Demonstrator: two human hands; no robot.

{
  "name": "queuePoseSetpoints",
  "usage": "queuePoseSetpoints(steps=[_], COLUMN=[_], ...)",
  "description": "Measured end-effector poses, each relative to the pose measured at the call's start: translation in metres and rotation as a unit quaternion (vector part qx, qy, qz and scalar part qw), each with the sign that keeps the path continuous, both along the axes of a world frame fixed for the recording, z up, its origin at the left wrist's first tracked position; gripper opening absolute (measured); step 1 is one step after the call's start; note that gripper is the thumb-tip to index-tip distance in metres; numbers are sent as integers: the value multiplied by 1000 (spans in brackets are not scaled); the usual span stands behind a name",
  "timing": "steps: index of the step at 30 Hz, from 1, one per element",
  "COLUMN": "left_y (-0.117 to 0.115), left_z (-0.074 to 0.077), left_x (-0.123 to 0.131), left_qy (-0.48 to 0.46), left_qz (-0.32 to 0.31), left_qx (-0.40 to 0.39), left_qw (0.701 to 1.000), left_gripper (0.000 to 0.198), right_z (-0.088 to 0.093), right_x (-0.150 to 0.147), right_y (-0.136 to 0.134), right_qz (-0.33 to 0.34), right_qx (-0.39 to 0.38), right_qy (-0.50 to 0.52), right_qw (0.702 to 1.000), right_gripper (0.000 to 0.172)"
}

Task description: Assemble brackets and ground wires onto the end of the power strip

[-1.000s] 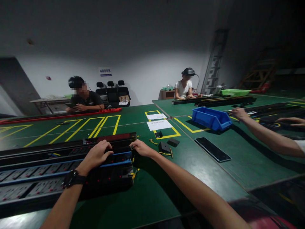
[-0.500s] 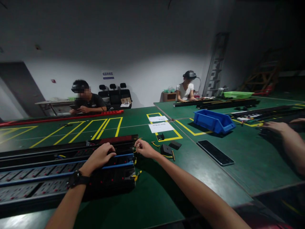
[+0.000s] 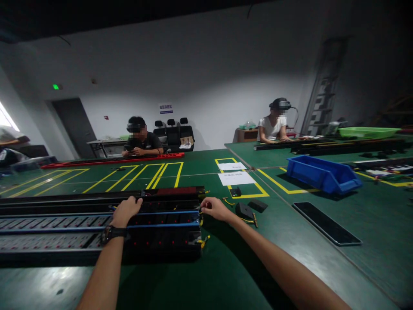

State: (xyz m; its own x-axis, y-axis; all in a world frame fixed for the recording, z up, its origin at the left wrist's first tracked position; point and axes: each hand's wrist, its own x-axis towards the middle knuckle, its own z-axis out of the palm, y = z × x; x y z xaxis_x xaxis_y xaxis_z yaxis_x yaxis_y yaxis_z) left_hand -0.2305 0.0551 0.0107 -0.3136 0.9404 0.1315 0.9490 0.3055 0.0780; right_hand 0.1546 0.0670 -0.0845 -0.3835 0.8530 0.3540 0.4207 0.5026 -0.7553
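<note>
Long black rails [image 3: 161,234], two edged in blue and dotted with red, lie side by side across the table's left half. My left hand [image 3: 127,211], with a watch on the wrist, bears down on them, its fingers bent over a black rail behind the blue edge; the fingertips are partly hidden. At the rails' right end is my right hand [image 3: 215,209], thumb and forefinger pinched together beside the end of one rail. What it pinches is too small to make out. Yellow wire ends [image 3: 204,242] stick out of the nearest rail's end.
Right of my right hand lie black blocks [image 3: 244,210] and a small hammer-shaped piece [image 3: 255,220]. A phone [image 3: 326,223], a blue bin [image 3: 322,174] and paper sheets [image 3: 236,178] are farther off. Two people [image 3: 144,142] [image 3: 274,122] sit across the table.
The view has turned left, so the scene sits farther right. My left hand has slid left along the rails; my right hand stays at their end. Another person's hands at the right have left view.
</note>
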Motion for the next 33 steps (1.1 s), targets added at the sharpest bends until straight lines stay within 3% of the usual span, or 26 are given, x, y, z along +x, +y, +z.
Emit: queuePoseSetpoints(steps=[5, 10, 17, 21, 33], left_y=[-10, -18, -20, -18, -22], left_z=[4, 13, 15, 11, 1], left_x=[19, 59, 91, 93, 92], left_qy=[3, -16, -17, -17, -21], left_qz=[18, -11, -56, -78, -114], left_qx=[-36, -26, -22, 2, -14], left_qw=[999, 999, 998, 997, 993], left_gripper=[70, 67, 60, 52, 39], right_z=[0, -2, -7, -6, -17], right_x=[10, 12, 11, 10, 4], right_y=[2, 6, 3, 1, 6], right_qz=[29, 31, 32, 39, -36], right_qx=[-24, -37, -59, -82, -73], right_qy=[18, 24, 90, 103, 96], right_qw=[999, 999, 994, 991, 992], right_gripper=[13, 18, 49, 43, 25])
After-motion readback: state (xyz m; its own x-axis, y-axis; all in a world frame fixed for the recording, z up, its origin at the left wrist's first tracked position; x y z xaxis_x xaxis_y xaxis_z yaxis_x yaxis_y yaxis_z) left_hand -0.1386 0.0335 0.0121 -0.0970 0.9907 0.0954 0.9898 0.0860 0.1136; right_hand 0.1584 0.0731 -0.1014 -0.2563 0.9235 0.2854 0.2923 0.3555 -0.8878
